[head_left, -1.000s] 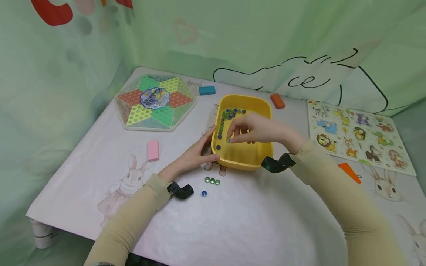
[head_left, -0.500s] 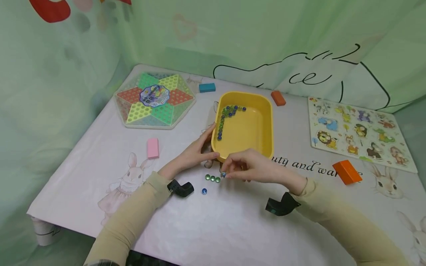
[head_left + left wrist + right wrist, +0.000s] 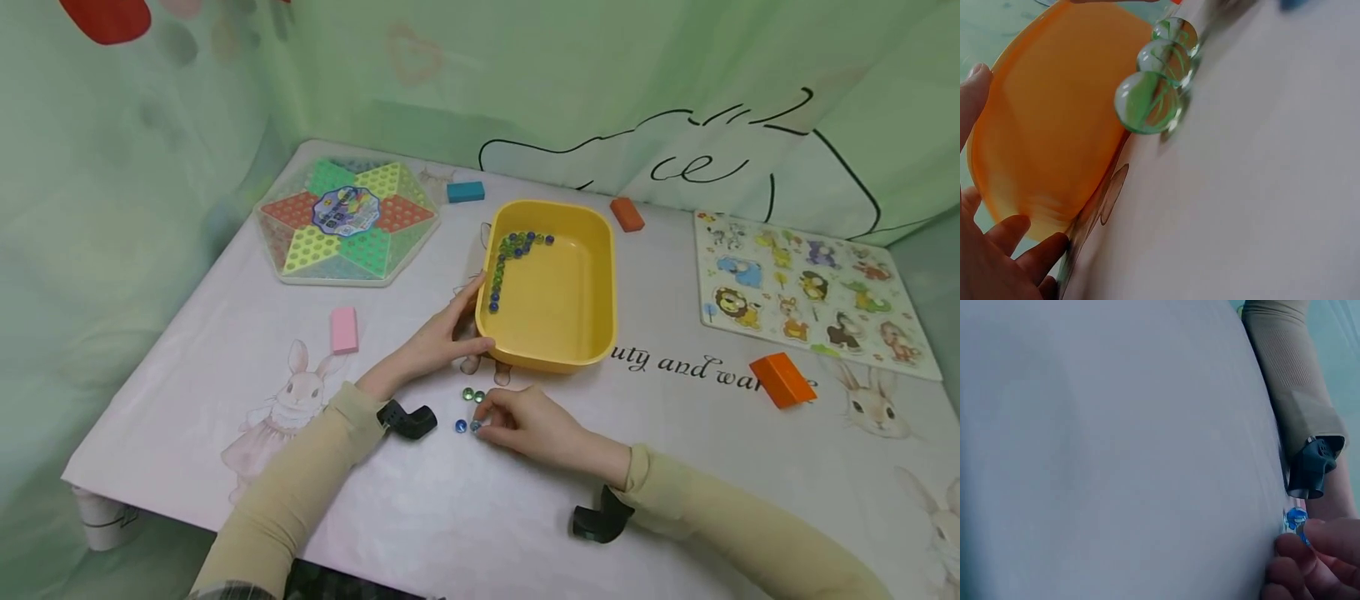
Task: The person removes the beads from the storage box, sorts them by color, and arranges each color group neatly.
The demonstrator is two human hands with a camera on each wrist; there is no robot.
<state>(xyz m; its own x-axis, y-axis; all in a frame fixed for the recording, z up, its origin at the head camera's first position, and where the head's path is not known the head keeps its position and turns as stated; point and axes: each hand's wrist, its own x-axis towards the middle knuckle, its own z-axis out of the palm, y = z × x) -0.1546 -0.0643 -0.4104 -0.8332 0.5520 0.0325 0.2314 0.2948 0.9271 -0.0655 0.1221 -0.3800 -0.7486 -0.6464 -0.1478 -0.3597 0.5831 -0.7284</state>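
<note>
My left hand holds the near left corner of a yellow plastic basin, thumb at the rim and fingers along its outer wall. Several blue and green glass marbles line the basin's left side and far left corner. On the table in front of it, my right hand pinches a bluish marble between thumb and index finger. A loose blue marble lies just left of it. Three green-swirled marbles sit in a row in the left wrist view; the right hand hides one from the head view.
A hexagonal Chinese checkers board lies at the back left. Around the basin are a pink block, a blue block, a red-orange block and an orange block. An animal puzzle board lies at the right.
My right hand has moved out of the basin with a marble, then left and toward the table's front, down beside the blue marble. The left hand has kept its place on the basin.
</note>
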